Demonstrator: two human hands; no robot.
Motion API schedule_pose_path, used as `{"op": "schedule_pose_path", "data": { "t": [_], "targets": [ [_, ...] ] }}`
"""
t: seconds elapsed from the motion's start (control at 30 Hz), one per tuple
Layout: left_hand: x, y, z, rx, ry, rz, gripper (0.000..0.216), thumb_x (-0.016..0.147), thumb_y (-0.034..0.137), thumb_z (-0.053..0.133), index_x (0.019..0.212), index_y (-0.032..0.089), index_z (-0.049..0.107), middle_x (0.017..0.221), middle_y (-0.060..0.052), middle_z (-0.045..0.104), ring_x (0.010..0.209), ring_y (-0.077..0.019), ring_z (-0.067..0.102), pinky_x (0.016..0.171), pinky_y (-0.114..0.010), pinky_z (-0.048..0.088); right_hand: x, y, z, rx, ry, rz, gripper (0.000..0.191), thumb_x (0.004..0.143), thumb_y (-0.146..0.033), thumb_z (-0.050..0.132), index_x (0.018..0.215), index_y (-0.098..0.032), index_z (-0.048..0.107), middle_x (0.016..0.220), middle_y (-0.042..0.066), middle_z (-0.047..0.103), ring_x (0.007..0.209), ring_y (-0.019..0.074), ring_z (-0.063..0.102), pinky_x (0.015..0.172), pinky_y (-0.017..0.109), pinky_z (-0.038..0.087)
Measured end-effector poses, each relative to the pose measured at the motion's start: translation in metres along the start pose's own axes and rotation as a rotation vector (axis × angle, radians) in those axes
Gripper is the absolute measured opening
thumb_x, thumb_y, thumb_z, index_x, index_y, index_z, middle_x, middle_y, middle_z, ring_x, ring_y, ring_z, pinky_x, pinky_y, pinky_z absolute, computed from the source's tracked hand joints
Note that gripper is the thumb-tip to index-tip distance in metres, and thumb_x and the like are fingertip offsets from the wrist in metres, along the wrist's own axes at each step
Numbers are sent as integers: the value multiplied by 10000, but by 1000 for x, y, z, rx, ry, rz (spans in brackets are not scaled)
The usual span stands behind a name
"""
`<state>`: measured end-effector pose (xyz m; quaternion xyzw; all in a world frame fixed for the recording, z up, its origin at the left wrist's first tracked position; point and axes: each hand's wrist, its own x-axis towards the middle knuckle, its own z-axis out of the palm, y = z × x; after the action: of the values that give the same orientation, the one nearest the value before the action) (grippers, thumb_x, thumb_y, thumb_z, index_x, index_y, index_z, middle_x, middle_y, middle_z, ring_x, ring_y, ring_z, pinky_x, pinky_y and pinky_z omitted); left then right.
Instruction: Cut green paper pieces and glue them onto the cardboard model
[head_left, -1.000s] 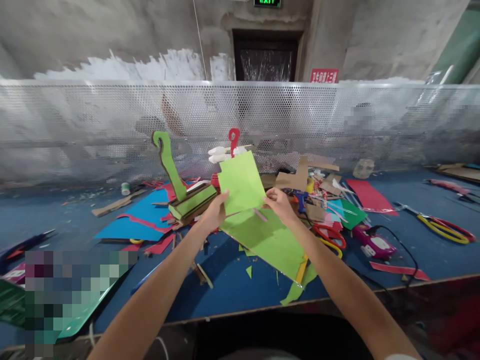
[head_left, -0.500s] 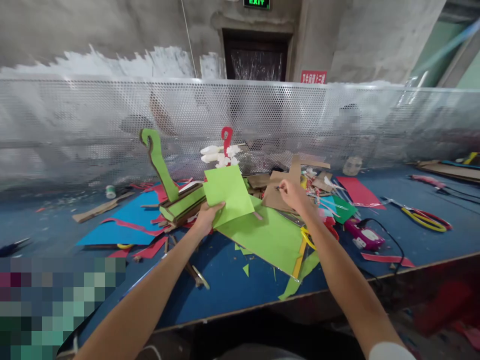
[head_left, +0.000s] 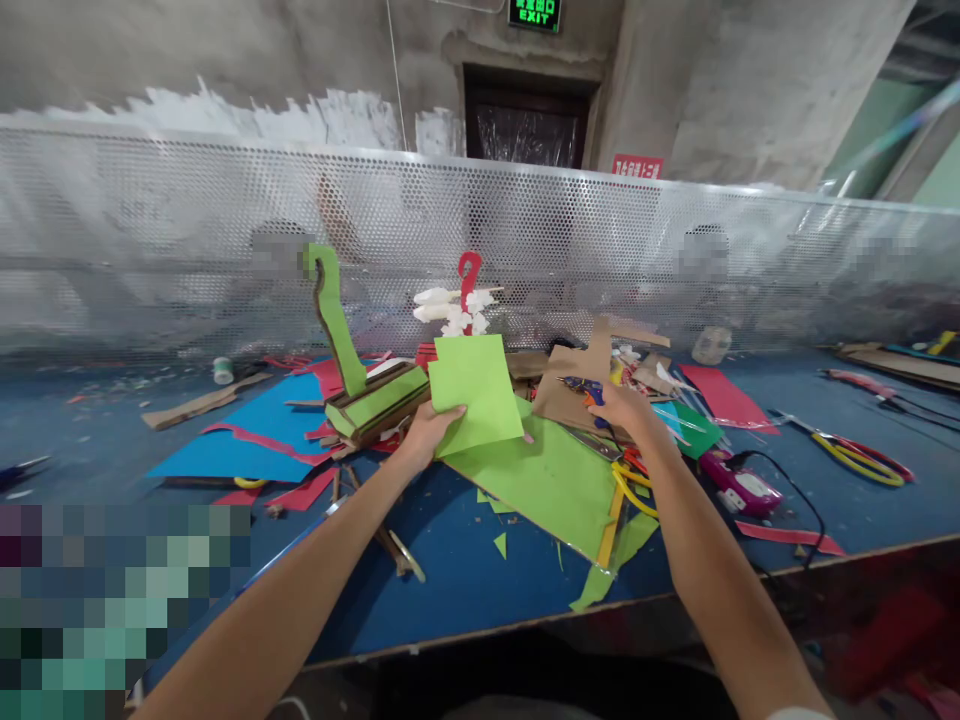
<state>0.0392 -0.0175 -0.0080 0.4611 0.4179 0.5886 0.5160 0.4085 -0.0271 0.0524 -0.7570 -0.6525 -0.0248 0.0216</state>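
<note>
The left hand (head_left: 424,432) pinches the near left corner of a light green paper sheet (head_left: 474,392), thumb on the face, and holds the sheet tilted upright above the desk (head_left: 450,590). The right hand (head_left: 626,410) is curled closed around a blue glue gun (head_left: 583,388), which points left over a brown cardboard piece (head_left: 566,385). The two hands are apart, the sheet to the left of the gun.

Below the held sheet a larger green card (head_left: 551,480) lies flat on the desk, its near corner pointing towards the desk edge. Just left of the left hand stands a cardboard model (head_left: 360,385) with a curved green neck. Blue paper (head_left: 247,440) lies flat further left. A red hook shape (head_left: 469,280) with white pieces stands beyond the sheet. Right of the right hand lie yellow-handled scissors (head_left: 630,490), a pink device (head_left: 739,485) with a black cable, and red paper (head_left: 724,395). A perforated metal screen (head_left: 187,250) closes the far side of the desk.
</note>
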Motion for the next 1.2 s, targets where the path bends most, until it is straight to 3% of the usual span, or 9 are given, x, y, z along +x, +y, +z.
{"op": "schedule_pose_path", "data": {
  "t": [0.2,0.3,0.4,0.5,0.6,0.77,0.87,1.0,1.2],
  "targets": [
    [0,0,1,-25,-17,-12,698,406,473,1017,982,128,827,1010,-154,828,882,-309,767,881,-436,592,-8,-3,-5,9,2,-33,538,996,-408,640,1459,-140,581,1272,206,747,1150,313,720,861,319,491],
    [0,1,2,-25,6,-18,669,404,446,1016,963,127,830,1029,-156,828,879,-306,770,871,-431,598,-18,-2,-17,-6,-38,-55,429,1011,-451,621,1294,-139,698,1176,202,771,1066,307,739,827,325,498],
    [0,2,1,-21,20,1,642,416,431,1011,956,135,831,1032,-148,829,881,-307,772,867,-428,603,-34,-4,-31,-26,-139,-117,311,917,-474,746,1005,-178,792,994,163,797,924,302,754,771,340,511],
    [0,2,0,-29,8,13,641,435,429,1007,982,143,833,1050,-141,829,903,-314,776,869,-432,607,-49,-14,-38,-55,-218,-177,196,808,-405,852,862,-225,798,937,114,806,914,294,760,775,348,525],
    [0,2,1,-33,10,3,659,427,431,1008,989,138,831,1045,-141,830,907,-317,777,882,-438,609,-57,-32,-35,-107,-250,-199,176,711,-296,907,802,-192,799,882,159,800,931,334,772,818,387,546],
    [1,3,2,-34,22,12,640,425,414,1005,977,143,827,1031,-136,831,904,-316,778,888,-439,608,-59,-51,-26,-166,-257,-200,309,595,-166,908,889,-145,816,907,222,801,955,390,776,837,431,568],
    [2,6,1,-40,33,13,627,426,400,1000,970,141,826,1036,-140,830,897,-317,775,872,-438,609,-61,-48,-30,-171,-258,-230,255,682,-279,869,901,-159,816,950,214,808,948,376,780,800,400,567],
    [1,8,0,-46,33,28,596,455,398,987,968,141,825,1060,-149,825,936,-321,774,892,-429,605,-69,-41,-46,-156,-178,-286,285,923,-330,644,1063,-132,793,1080,245,792,1008,378,767,804,389,526],
    [4,10,-2,-49,75,4,543,466,369,967,944,155,819,1049,-141,826,945,-325,771,878,-430,606,-74,-59,-53,95,87,-324,367,1078,-318,392,1136,-171,724,1089,168,795,926,280,748,721,308,432]
  ]
}}
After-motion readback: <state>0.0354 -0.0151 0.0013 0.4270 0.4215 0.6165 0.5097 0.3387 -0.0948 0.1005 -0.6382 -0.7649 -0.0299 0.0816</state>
